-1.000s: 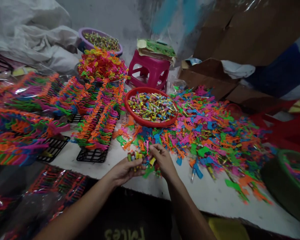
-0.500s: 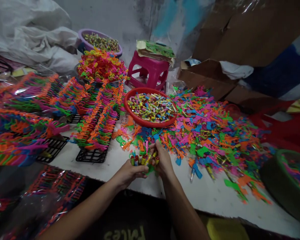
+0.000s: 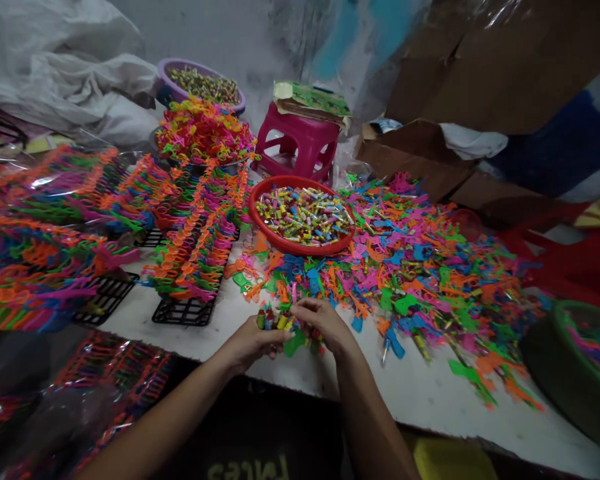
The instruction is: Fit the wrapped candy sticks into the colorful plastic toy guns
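My left hand (image 3: pixel 250 345) grips a bunch of small coloured tubes (image 3: pixel 272 319), held upright near the front of the white table (image 3: pixel 420 393). My right hand (image 3: pixel 325 327) meets it from the right, fingers pinched on a green plastic toy piece (image 3: pixel 295 344) beside the tubes. Just beyond both hands spreads a big heap of flat plastic pieces (image 3: pixel 410 260) in pink, orange, green and blue. A red bowl (image 3: pixel 279 237) full of more small tubes sits behind that heap's left side.
Rows of assembled coloured toys stand on black grid racks (image 3: pixel 183 311) to the left. A purple basin (image 3: pixel 166 70), a pink stool (image 3: pixel 300 143) and cardboard boxes (image 3: pixel 415 157) lie at the back. A green tub (image 3: pixel 570 373) sits at right.
My right hand dropped from above the tube bunch to the green piece beside it. The left hand stayed almost in place, still holding the tubes.
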The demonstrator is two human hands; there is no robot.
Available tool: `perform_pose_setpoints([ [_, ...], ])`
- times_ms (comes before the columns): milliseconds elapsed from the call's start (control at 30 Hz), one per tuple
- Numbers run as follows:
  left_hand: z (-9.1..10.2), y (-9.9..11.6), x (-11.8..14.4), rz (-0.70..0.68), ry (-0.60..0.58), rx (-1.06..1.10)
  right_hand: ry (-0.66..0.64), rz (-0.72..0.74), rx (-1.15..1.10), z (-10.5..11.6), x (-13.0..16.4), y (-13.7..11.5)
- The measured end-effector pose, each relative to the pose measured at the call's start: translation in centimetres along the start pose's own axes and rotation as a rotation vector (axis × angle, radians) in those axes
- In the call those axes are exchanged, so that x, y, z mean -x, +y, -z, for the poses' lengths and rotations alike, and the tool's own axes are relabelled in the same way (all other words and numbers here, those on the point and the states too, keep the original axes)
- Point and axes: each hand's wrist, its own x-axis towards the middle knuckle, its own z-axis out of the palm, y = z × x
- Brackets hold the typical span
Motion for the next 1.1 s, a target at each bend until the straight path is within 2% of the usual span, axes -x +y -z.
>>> perform_pose_setpoints([
  [67,-0.3,0.2,-0.1,-0.063,0.038,0.155,0.084,0.043,-0.092,-0.4,0.0,0.3],
  [167,-1.2,0.4,-0.3,-0.251,0.083,0.34,0.219,0.089,-0.303,-2.1,0.1,1.2],
  [233,-1.7,0.7,-0.5,-0.337,0.097,0.336,0.177,0.053,-0.342,-3.4,0.1,1.9],
  [300,-1.7,1.2,-0.6,-0.368,0.158,0.307,0.101,-0.003,-0.335,-4.1,0.1,2.4],
  [367,-1.2,1.7,-0.6,-0.364,0.239,0.311,0.097,-0.022,-0.369,-3.9,0.0,2.6],
  [433,-0.6,1.9,-0.6,-0.312,0.26,0.328,0.145,-0.005,-0.438,-3.1,-0.3,2.3],
  [500,-0.1,1.7,-0.4,-0.207,0.207,0.314,0.164,0.011,-0.469,-2.4,-0.6,2.0],
  [600,-0.2,0.8,-0.2,-0.025,0.053,0.224,0.113,-0.001,-0.383,-2.3,-1.0,1.7],
  [700,-0.7,0.1,0.0,0.05,-0.045,0.142,0.102,0.049,-0.25,-2.9,-0.9,1.7],
  [800,-0.9,-0.1,0.0,0.038,-0.051,0.092,0.109,0.1,-0.166,-2.8,-0.9,1.5],
  [900,-0.9,-0.3,-0.1,0.012,-0.049,0.098,0.283,0.148,-0.254,-2.3,-1.2,1.2],
  [1000,-1.1,-1.0,-0.4,-0.138,-0.057,0.105,0.466,0.156,-0.395,-2.6,-1.7,1.7],
  [1100,-1.0,-2.1,-0.8,-0.262,0.046,-0.041,0.46,0.14,-0.458,-3.8,-2.0,3.0],
])
